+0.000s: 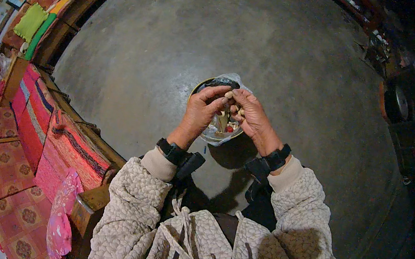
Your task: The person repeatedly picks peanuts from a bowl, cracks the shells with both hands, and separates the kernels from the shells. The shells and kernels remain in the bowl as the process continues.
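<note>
A small pale nut in its shell (229, 94), which looks like a pistachio, is pinched between the fingertips of both hands. My left hand (203, 107) grips it with thumb and forefinger. From the other side the thumb and finger of my right hand (253, 114) meet it. Several more pale nuts (241, 112) sit in the curled fingers of my right hand. Directly below both hands stands a round bin (193, 89) with a yellow rim and a clear plastic liner (234, 78). Inside lie mixed scraps and a small red thing (230, 129). The hands hide part of the bin.
On the left runs a wooden bench (92, 200) with striped red covers (73, 150) and a pink cloth (62, 220). A small dark stick-like object (205, 150) lies on the concrete floor (141, 60) near the bin. Dark furniture (409, 138) stands at the right.
</note>
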Demonstrator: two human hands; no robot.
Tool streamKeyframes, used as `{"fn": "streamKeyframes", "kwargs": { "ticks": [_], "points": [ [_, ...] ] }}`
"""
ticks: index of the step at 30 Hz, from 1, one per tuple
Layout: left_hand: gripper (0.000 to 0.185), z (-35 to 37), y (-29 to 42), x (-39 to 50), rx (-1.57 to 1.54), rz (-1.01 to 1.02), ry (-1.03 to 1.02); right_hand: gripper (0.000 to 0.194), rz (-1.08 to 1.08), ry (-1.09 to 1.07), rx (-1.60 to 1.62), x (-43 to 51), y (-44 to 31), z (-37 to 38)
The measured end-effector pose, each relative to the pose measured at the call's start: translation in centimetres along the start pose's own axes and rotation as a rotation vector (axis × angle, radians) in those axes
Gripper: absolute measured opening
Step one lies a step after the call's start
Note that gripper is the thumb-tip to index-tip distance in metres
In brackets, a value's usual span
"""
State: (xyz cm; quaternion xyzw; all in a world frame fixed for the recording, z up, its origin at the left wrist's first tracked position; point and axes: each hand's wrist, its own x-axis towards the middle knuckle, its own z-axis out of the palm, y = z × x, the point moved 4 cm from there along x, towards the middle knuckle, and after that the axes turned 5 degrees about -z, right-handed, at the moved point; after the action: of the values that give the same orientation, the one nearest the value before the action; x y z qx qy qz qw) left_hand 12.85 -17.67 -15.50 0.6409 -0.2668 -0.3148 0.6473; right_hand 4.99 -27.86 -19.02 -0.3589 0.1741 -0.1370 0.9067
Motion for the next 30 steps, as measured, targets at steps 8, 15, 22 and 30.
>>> {"fn": "streamKeyframes", "kwargs": {
  "ticks": [8, 15, 22, 30],
  "points": [
    [0.014, 0.0, -0.4, 0.0, -0.044, -0.105, 0.028, 0.015, -0.133, 0.067, -0.175, -0.2, -0.5, 0.5],
    [0.017, 0.2, -0.4, 0.0, -0.049, -0.053, 0.038, 0.016, -0.1, 0.085, -0.247, -0.2, -0.5, 0.1],
    [0.021, 0.3, -1.1, 0.1, -0.089, -0.125, 0.02, 0.018, -0.107, 0.059, -0.293, -0.3, -0.4, 0.1],
    [0.018, 0.4, -0.5, -0.2, 0.103, -0.065, 0.073, 0.018, -0.149, 0.071, -0.47, -0.1, -0.5, -0.1]
  ]
}}
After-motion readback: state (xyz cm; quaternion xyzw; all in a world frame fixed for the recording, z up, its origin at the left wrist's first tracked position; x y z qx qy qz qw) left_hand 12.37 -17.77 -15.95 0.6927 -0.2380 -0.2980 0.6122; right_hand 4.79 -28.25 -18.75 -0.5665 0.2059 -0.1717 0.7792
